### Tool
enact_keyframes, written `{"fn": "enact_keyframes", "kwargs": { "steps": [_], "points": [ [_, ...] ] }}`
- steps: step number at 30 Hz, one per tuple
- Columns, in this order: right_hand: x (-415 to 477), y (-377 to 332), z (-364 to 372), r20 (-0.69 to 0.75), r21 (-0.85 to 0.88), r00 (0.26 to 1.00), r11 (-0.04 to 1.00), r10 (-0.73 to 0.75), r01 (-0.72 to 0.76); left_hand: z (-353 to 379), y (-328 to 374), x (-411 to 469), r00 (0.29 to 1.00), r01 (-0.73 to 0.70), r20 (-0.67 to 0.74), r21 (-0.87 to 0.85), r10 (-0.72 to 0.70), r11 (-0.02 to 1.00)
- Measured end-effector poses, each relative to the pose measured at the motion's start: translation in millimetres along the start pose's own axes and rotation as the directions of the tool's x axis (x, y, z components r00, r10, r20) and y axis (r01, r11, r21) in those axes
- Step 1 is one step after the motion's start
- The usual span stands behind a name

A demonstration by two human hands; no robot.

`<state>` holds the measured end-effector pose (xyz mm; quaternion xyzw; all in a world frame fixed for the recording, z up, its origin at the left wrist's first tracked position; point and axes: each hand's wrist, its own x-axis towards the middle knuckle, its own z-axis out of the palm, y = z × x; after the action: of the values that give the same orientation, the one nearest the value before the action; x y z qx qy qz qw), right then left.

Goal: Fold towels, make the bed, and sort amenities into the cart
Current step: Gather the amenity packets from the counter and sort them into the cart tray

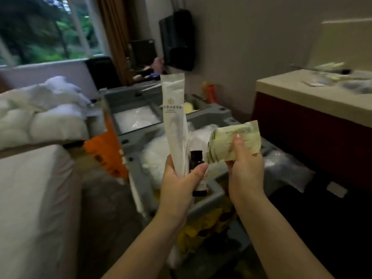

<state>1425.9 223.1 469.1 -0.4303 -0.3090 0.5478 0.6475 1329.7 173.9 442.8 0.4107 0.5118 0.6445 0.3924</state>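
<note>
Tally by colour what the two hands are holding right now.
White sachet, in left hand: 1
Dark bottle, in left hand: 1
Green stack of packets, in right hand: 1 (packets too blurred to count singly)
Total: 3, counting the stack as one.

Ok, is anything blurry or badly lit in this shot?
Head view: the room is dim, lit mostly by the window; the counter and bedding are smeared by blur; the packet in the left hand and the sachets in the right hand are sharper.
</note>
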Motion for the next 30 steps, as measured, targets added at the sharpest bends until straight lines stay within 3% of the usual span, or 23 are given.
{"fn": "enact_keyframes", "kwargs": {
  "steps": [6, 12, 18, 22, 27, 30],
  "points": [
    [-67, 105, 159, 0.296, -0.137, 0.951, 0.989, 0.09, -0.051, -206, -2, 27, 0.956, 0.036, -0.291, 0.014, -0.03, 0.999],
    [-113, 201, 303, 0.465, -0.216, 0.865, 0.972, 0.187, -0.094, -371, 0, 67, 0.894, 0.086, -0.444, 0.036, -0.061, 0.996],
    [-84, 244, 375, 0.441, -0.261, 0.881, 0.964, 0.172, -0.058, -433, -5, 135, 0.888, 0.094, -0.45, -0.019, -0.092, 0.995],
    [-33, 273, 400, 0.333, -0.292, 0.931, 0.955, 0.151, -0.05, -445, -20, 195, 0.927, 0.115, -0.348, -0.087, -0.139, 0.989],
    [48, 306, 460, 0.287, -0.238, 0.944, 0.966, 0.164, -0.096, -468, -26, 300, 0.942, 0.092, -0.32, -0.044, -0.101, 0.995],
    [92, 314, 522, 0.342, -0.245, 0.928, 0.967, 0.147, -0.062, -491, -13, 369, 0.94, 0.054, -0.339, 0.026, -0.042, 0.998]
  ]
}}
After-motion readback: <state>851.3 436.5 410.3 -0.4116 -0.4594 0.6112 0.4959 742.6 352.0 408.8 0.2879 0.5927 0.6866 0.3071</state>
